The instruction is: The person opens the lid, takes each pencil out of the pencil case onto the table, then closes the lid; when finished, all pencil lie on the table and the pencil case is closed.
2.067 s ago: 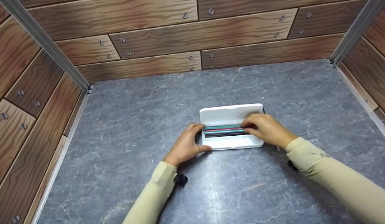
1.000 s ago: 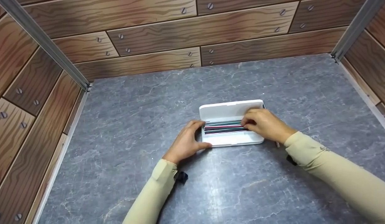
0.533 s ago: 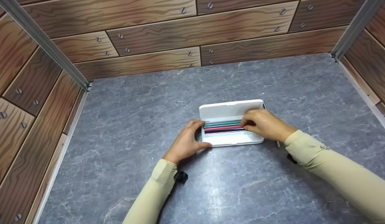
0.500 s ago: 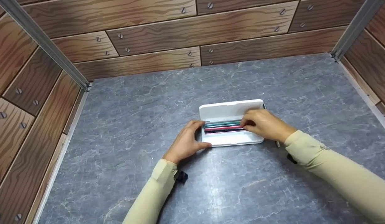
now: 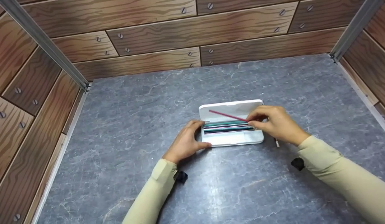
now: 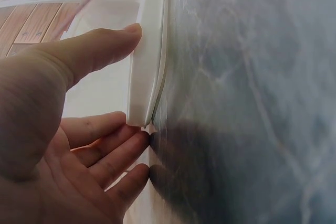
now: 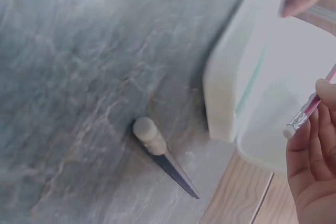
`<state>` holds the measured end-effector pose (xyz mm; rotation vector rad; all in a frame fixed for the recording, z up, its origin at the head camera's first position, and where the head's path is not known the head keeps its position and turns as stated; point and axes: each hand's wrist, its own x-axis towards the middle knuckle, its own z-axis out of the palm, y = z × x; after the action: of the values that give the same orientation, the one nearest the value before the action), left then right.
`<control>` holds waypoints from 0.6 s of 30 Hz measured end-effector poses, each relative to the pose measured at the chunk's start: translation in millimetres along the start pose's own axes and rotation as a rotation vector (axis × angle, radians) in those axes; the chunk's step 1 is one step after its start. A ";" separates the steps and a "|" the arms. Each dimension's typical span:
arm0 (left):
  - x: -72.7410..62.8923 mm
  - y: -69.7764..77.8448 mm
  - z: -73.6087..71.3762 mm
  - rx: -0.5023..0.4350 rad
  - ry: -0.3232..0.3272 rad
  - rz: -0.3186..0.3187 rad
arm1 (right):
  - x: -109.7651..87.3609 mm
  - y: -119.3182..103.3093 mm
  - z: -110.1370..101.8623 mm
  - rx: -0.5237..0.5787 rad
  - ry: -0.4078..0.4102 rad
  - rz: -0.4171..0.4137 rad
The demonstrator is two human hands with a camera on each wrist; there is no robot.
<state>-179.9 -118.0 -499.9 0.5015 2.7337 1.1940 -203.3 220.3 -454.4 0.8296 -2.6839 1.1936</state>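
A white pencil case (image 5: 233,142) lies with its lid (image 5: 229,107) raised at the back. My left hand (image 5: 185,141) grips its left end, thumb at the front edge and fingers at the back corner; the left wrist view has the thumb along the case wall (image 6: 148,66). Above the case, my right hand (image 5: 278,124) pinches a red pencil (image 5: 226,115) between thumb and fingers near its eraser end. That pencil tilts, its far end pointing left in front of the lid. In the right wrist view, its white eraser (image 7: 289,131) shows below the thumb. Several dark and green pencils (image 5: 225,127) lie inside the case.
Another pencil (image 7: 176,174), dark with a white eraser, lies on the grey marbled table (image 5: 133,130) just right of the case, partly under my right hand in the head view. Wood-patterned panels (image 5: 149,46) wall the back and both sides.
My right hand has lifted the red pencil out of the row in the case and moved slightly right, the pencil now tilted. My left hand stays at the case's left end.
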 end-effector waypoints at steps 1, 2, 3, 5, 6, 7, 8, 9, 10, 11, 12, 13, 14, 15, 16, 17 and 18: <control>-0.3 -0.1 0.4 0.000 -0.001 -0.002 | -2.1 -0.3 -2.9 0.009 0.017 0.014; -0.5 0.0 0.8 -0.001 -0.003 -0.005 | -4.2 -0.4 -6.0 0.014 0.033 0.026; -0.7 0.0 1.1 -0.002 -0.005 -0.009 | -6.3 -0.3 -9.1 0.015 0.049 0.041; -0.9 0.5 1.4 -0.005 -0.013 -0.018 | -11.2 1.1 -15.8 0.027 0.084 0.084; -0.9 0.7 1.5 -0.006 -0.015 -0.022 | -13.5 2.3 -19.2 0.029 0.102 0.113; -0.8 0.9 1.5 -0.008 -0.018 -0.025 | -15.8 3.8 -22.5 0.035 0.120 0.144; -0.8 1.2 1.4 -0.009 -0.020 -0.028 | -18.0 5.8 -25.7 0.044 0.138 0.179; -0.8 1.4 1.2 -0.011 -0.022 -0.031 | -20.4 8.2 -28.6 0.055 0.157 0.215; -0.9 1.7 0.9 -0.013 -0.024 -0.032 | -22.7 10.9 -31.3 0.068 0.174 0.248; -0.8 1.8 0.7 -0.014 -0.024 -0.031 | -24.9 13.7 -33.6 0.074 0.189 0.280; -0.8 2.0 0.5 -0.014 -0.024 -0.030 | -27.3 16.8 -35.6 0.074 0.204 0.308; -0.8 2.0 0.2 -0.015 -0.025 -0.030 | -29.8 19.8 -37.2 0.073 0.218 0.336; -0.8 2.1 0.0 -0.015 -0.025 -0.029 | -32.3 22.8 -38.0 0.074 0.231 0.360; -0.7 2.1 0.0 -0.016 -0.025 -0.027 | -34.9 25.7 -38.6 0.070 0.240 0.383; -0.5 2.2 -0.1 -0.016 -0.025 -0.026 | -37.3 28.2 -38.7 0.055 0.247 0.403; -0.4 2.1 0.1 -0.015 -0.025 -0.023 | -39.8 30.3 -38.4 0.041 0.251 0.424; -0.3 2.0 0.3 -0.015 -0.025 -0.022 | -42.0 32.3 -37.7 0.029 0.251 0.446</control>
<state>-179.1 -116.6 -498.7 0.4798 2.7001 1.1934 -189.2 283.3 -462.0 0.0635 -2.7159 1.3127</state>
